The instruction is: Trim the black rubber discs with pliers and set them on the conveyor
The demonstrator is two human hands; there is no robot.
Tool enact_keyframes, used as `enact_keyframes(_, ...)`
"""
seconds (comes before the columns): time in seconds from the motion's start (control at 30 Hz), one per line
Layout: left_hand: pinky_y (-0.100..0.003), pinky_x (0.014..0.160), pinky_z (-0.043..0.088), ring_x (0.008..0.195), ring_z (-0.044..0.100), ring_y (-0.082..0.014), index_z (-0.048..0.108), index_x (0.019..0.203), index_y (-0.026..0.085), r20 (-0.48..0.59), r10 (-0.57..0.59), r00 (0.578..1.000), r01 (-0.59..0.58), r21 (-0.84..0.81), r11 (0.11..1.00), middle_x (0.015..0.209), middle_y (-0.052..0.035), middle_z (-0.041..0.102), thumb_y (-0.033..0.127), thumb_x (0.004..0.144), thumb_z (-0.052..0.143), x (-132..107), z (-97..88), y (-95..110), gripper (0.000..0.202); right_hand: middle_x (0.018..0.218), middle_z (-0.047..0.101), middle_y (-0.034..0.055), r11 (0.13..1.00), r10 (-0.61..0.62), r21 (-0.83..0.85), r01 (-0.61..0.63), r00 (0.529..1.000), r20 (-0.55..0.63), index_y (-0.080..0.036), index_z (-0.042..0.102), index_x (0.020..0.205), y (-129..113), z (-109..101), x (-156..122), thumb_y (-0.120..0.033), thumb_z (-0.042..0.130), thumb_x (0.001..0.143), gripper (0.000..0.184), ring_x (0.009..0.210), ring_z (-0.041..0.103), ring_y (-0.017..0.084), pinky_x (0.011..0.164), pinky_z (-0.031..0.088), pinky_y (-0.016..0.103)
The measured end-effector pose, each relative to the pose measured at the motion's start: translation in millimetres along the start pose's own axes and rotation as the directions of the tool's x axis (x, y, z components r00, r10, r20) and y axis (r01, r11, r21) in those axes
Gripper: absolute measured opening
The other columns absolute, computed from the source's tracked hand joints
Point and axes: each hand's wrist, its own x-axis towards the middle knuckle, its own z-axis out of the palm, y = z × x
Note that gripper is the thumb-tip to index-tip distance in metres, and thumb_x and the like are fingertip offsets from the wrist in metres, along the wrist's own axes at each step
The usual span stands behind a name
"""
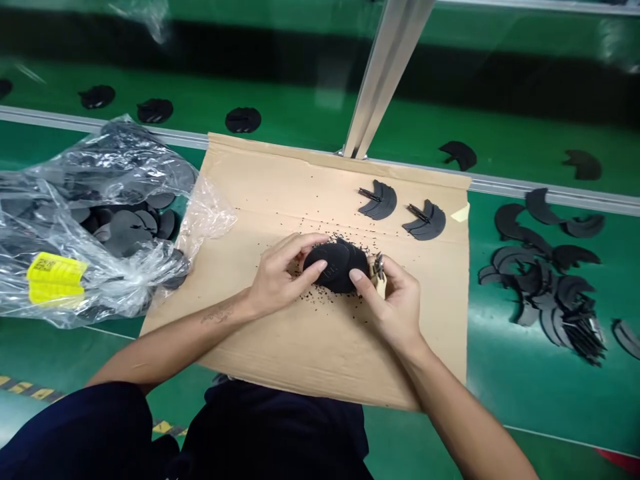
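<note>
Both my hands meet over a brown cardboard sheet [300,347] on a green table. My left hand [280,277] pinches the left side of a round black foam disc [336,267]. Gripping the same disc from the right, my right hand [395,300] also has a small tool with dark metal tips [379,269] tucked in its fingers. Tiny black crumbs lie scattered on the cardboard around the disc. Two fanned stacks of black crescent pieces, one [380,199] beside the other [426,220], lie at the cardboard's far right.
A clear plastic bag [75,220] full of black discs with a yellow label sits left. A heap of black crescent offcuts [550,287] lies right. Beyond a metal rail [550,190], black pieces ride a green belt; a slanted metal post [385,73] rises behind the cardboard.
</note>
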Motion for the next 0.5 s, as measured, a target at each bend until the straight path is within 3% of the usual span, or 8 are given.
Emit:
enact_keyframes(0.23, -0.022, 0.065, 0.050, 0.065, 0.056, -0.0093, 0.069, 0.110, 0.019, -0.068, -0.040, 0.997, 0.039, -0.007, 0.999, 0.071, 0.0034, 0.061, 0.027, 0.087, 0.073, 1.1, -1.5, -1.6, 0.025, 0.062, 0.038, -0.0056, 1.000, -0.001, 0.002, 0.001, 1.000, 0.013, -0.022, 0.052, 0.071, -0.2, 2.0, -0.7, -0.047, 0.073, 0.083, 0.034, 0.058, 0.034, 0.011, 0.054, 0.035, 0.025)
enact_keyframes(0.5, -0.022, 0.064, 0.047, 0.065, 0.051, -0.0096, 0.068, 0.114, 0.020, -0.061, -0.109, 0.992, 0.107, -0.034, 0.994, 0.069, 0.0046, 0.053, 0.027, 0.086, 0.073, -1.0, -0.7, -2.6, 0.029, 0.062, 0.036, -0.0057, 1.000, -0.021, -0.013, 0.021, 0.999, 0.036, -0.023, 0.049, 0.070, 0.1, 0.1, -1.6, -0.049, 0.071, 0.085, 0.038, 0.057, 0.032, 0.011, 0.054, 0.035, 0.025)
